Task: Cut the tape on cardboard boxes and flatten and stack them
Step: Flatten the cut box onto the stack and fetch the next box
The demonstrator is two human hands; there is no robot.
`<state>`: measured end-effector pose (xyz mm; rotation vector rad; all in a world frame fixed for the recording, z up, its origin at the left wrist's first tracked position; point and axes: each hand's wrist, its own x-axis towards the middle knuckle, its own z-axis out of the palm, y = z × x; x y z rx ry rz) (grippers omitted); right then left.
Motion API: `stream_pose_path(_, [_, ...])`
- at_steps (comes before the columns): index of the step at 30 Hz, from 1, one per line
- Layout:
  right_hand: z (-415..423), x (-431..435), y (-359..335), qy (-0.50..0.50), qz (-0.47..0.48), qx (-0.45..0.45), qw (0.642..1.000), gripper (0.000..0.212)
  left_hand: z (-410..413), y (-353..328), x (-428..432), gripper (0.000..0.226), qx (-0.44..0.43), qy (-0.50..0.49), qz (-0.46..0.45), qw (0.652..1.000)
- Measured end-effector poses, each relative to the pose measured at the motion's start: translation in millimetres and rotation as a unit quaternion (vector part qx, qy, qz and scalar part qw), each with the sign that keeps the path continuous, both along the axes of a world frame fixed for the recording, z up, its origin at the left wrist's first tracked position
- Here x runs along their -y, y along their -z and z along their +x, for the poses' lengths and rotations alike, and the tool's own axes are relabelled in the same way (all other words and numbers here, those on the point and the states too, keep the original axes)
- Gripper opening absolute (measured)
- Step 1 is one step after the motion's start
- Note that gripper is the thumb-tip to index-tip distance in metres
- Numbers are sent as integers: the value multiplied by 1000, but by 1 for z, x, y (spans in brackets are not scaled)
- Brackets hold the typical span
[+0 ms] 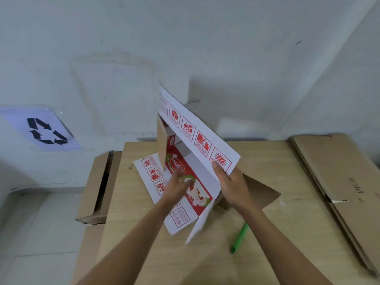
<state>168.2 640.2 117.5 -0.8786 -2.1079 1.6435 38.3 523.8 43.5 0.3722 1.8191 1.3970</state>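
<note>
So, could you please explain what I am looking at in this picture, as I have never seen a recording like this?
There is no machine here. A person works with two bare hands, and the single picture comes from a camera worn on the head, looking forward and down.

The right hand holds up a white flap of a red and white printed box, with the thumb on the flap's front. The left hand is over the box's red panel, but it is too blurred to tell its grip.

The box lies opened on a wooden table. A green pen-like tool, probably the cutter, lies on the table to its right. Flattened brown cardboard lies at the table's right side, another brown box is at the left, and a recycling sign is at the far left.
</note>
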Motion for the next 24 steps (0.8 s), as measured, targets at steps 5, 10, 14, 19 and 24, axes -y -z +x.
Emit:
stream_pose_path(5, [9, 5, -3, 13, -58, -43, 997, 58, -79, 0, -4, 102, -222, -129, -63, 964])
stream_pose_path(10, [13, 0, -6, 19, -66, -59, 996, 66, -117, 19, 10, 105, -226, -220, -128, 940])
stream_pose_path(14, [-9, 9, -3, -64, -19, -2, 998, 48, -136, 34, 23, 100, -125, -253, -118, 952])
stream_pose_path(19, [-32, 28, 5, -143, 258, 29, 955, 34, -157, 57, 53, 73, -31, -293, -97, 951])
stream_pose_path(24, [-38, 39, 7, -74, 208, -35, 975, 29, -142, 94, 63, 66, 31, -281, -196, 939])
